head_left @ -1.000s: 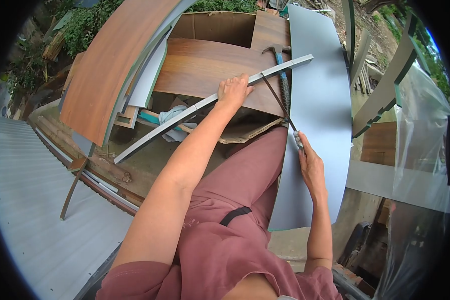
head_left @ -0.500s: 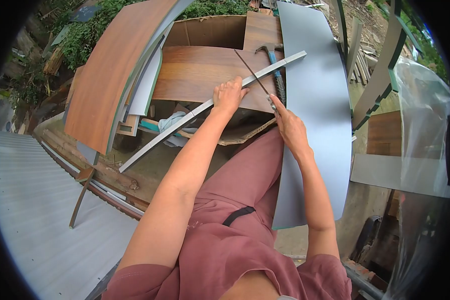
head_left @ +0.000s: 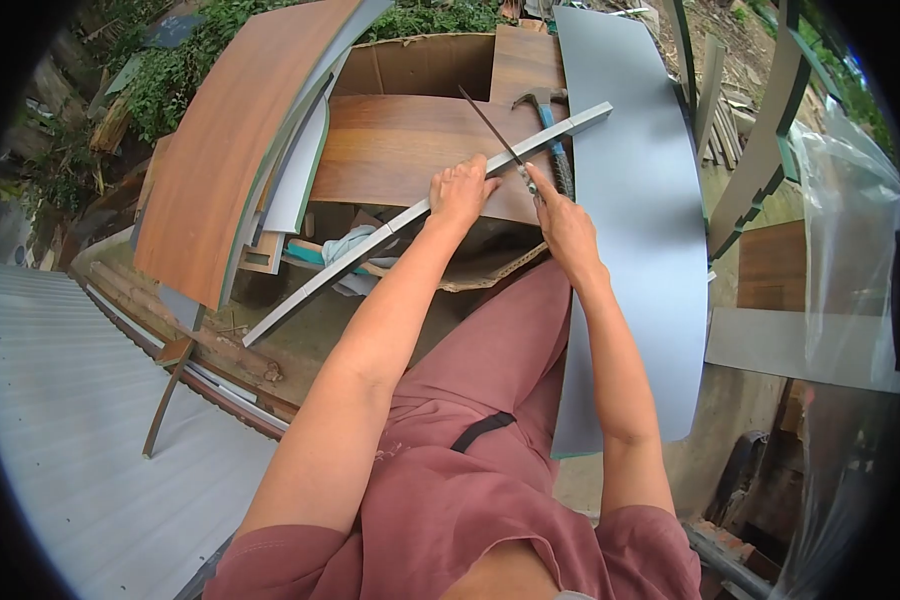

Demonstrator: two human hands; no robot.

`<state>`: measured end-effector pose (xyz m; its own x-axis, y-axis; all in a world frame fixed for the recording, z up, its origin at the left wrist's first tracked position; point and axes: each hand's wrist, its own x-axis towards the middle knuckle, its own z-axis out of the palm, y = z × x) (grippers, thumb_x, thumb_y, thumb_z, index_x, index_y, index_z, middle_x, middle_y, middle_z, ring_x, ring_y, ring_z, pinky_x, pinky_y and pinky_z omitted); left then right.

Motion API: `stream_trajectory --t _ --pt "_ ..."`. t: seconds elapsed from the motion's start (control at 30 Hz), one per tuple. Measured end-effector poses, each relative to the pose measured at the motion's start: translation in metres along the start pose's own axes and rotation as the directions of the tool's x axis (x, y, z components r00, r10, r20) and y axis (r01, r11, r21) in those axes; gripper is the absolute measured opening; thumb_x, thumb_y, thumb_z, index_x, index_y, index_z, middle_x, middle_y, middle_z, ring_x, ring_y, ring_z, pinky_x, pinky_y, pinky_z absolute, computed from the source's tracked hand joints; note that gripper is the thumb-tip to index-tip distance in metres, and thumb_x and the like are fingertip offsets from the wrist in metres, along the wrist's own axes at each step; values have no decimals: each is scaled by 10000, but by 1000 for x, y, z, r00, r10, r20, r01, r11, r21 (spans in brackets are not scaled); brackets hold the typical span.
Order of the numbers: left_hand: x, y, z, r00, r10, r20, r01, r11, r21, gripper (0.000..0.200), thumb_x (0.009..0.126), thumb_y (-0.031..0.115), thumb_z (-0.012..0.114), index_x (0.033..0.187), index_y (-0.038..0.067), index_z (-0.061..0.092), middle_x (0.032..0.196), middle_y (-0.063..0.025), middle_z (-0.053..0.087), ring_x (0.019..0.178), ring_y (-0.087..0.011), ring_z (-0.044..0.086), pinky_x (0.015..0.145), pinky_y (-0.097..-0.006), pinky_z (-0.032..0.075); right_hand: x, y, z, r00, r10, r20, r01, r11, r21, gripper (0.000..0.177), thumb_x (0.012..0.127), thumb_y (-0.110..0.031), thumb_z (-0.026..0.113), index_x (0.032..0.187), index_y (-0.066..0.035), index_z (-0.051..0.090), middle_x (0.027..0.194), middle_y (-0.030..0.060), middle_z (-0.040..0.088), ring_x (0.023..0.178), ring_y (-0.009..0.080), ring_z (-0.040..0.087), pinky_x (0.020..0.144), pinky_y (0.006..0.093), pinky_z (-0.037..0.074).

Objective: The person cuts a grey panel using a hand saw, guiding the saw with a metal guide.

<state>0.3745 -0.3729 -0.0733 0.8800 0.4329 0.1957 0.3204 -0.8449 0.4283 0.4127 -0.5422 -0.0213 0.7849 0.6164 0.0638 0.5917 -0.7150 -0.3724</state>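
My left hand (head_left: 460, 192) is closed over a long, light metal bar (head_left: 335, 268), which slants from the lower left up to the right. My right hand (head_left: 567, 228) is wrapped round the handle of a narrow hand saw (head_left: 486, 122). The saw's thin, dark blade lies across the bar just right of my left hand and points up and away to the left. Under the bar is a brown wood-grain board (head_left: 400, 140). A claw hammer (head_left: 550, 125) with a blue and black handle lies on that board, partly beneath the bar.
A grey panel (head_left: 635, 230) lies along my right side, under the bar's far end. Wood-grain panels (head_left: 235, 130) lean in a stack at the left. Below the board is an open cardboard box (head_left: 490, 272) with cloth beside it. Clear plastic sheeting (head_left: 850, 240) hangs far right.
My right hand has pushed the saw forward and to the left, so more of the blade is past the bar. My left hand and the bar stay nearly where they were.
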Motion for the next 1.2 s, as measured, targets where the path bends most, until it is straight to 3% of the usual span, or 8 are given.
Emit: stream_trajectory --t 0.27,0.37,0.43,0.5,0.57,0.67,1.03,1.2 --pt "-4 1 3 1000 -2 10 2 1000 -13 344 816 375 660 887 55 555 800 -181 668 798 -366 651 686 -463 500 -72 22 -20 999 -20 -41 20 1000 14 490 918 -161 511 1375 -299 403 818 167 636 735 362 619 642 459 489" --pt "-1 2 7 1000 -4 7 4 1000 -25 347 811 377 665 887 56 558 795 -181 667 793 -366 652 686 -463 501 -98 27 -30 999 41 -21 -39 995 92 498 916 -157 517 1380 -294 399 817 161 631 739 356 614 644 453 483" --pt "-1 2 6 1000 11 0 -11 1000 -13 348 808 380 668 882 56 561 792 -182 667 791 -366 652 686 -463 501 -88 12 -38 985 150 79 -158 982 100 498 906 -101 518 1370 -255 425 1001 192 638 870 380 609 721 454 463" --pt "-4 3 5 1000 16 -21 -16 1000 -12 354 805 387 669 869 54 569 794 -188 666 794 -372 651 681 -466 501 -63 6 -28 996 87 28 -89 993 77 499 910 -123 514 1375 -273 411 978 193 643 854 389 608 715 466 462" --pt "-6 3 4 1000 22 -7 -22 1000 4 356 806 391 667 865 53 571 799 -191 667 797 -375 651 679 -469 501 -31 8 -5 999 -2 -40 2 1000 3 502 902 -135 511 1367 -289 402 757 171 622 699 373 611 632 473 483" --pt "-3 2 -2 1000 20 13 -20 999 27 362 808 401 663 865 54 574 804 -196 667 802 -378 650 678 -474 500 -11 8 14 992 -45 -117 53 997 60 511 902 -129 508 1372 -294 392 730 178 619 682 381 609 626 482 482" --pt "-10 1 10 1000 7 -17 -7 1000 18 372 811 410 656 875 54 569 790 -191 666 797 -369 653 686 -468 503 -120 30 -30 997 77 -20 -74 990 121 507 907 -123 507 1376 -288 407 840 157 637 759 349 619 666 451 487" --pt "-9 3 4 1000 10 -14 -10 999 31 373 806 413 658 891 59 578 795 -185 668 796 -363 654 680 -462 503 -43 10 -1 997 32 -67 -26 996 80 514 904 -111 498 1373 -299 405 828 173 637 744 362 621 653 468 488"
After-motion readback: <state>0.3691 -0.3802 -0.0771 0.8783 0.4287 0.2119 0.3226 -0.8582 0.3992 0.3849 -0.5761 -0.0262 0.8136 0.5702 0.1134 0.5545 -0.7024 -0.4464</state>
